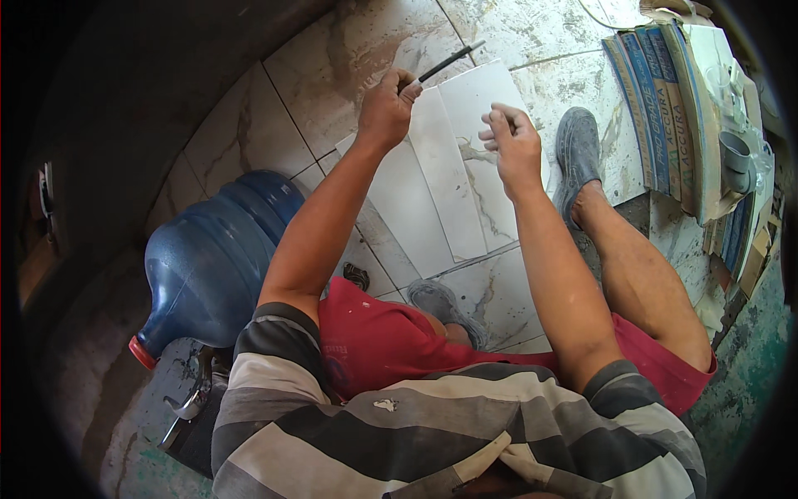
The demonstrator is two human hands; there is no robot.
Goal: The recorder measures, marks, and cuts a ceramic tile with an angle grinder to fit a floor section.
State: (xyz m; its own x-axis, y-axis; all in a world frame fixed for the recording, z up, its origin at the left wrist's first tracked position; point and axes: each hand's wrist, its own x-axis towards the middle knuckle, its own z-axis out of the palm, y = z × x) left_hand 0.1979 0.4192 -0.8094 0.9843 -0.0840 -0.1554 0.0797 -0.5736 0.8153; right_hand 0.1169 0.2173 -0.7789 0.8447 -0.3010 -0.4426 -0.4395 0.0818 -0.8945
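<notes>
Two bare hands hover over a tiled floor (540,33). The left hand (387,108) has its fingers clamped on a slim dark rod (443,66), above the far edge of white panels (401,208) on the floor. The right hand (513,143) curls loosely at their right edge; whether its fingertips touch, I cannot tell. A blue jug (223,243) lies left.
</notes>
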